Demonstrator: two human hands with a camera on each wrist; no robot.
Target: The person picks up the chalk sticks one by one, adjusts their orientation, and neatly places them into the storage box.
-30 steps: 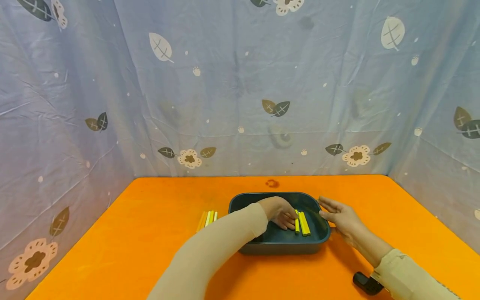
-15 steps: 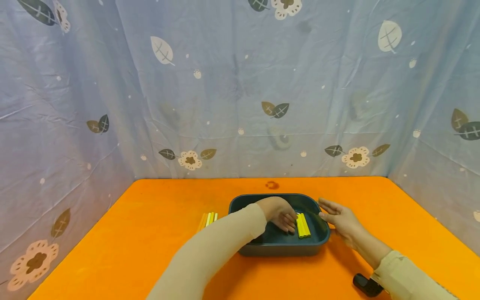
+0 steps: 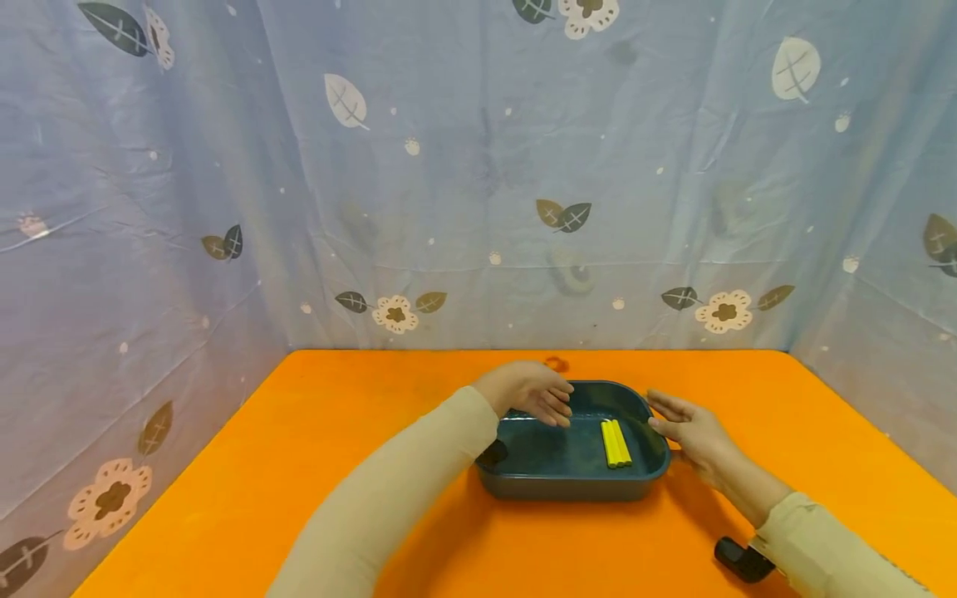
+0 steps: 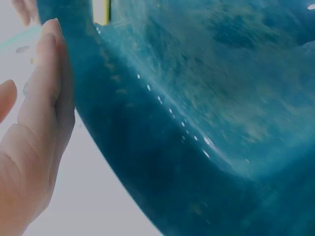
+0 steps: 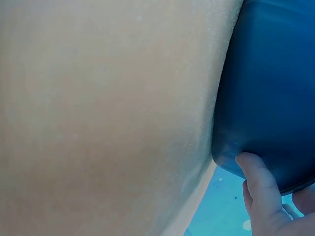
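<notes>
A dark blue-green rectangular tray (image 3: 568,488) sits on the orange table. In the head view, several yellow sticks (image 3: 616,443) lie side by side on its floor, towards the right. My left hand (image 3: 529,394) is over the tray's back left part, fingers extended and nothing in them. The left wrist view has this hand (image 4: 37,118) beside the tray wall, with the end of a yellow stick (image 4: 101,12) further off. My right hand (image 3: 691,428) rests against the tray's right end, fingers fairly straight; in the right wrist view a fingertip touches the tray (image 5: 275,88).
The orange tabletop (image 3: 262,482) spreads around the tray. Patterned curtains (image 3: 463,183) hang behind it and at both sides. A black wrist device (image 3: 743,561) is at the right sleeve. My left sleeve (image 3: 396,482) crosses in front of the tray's left side.
The left hand was at the yellow sticks, which came together into one row; it has since let go and moved back left. Its sleeve now covers the loose sticks left of the tray.
</notes>
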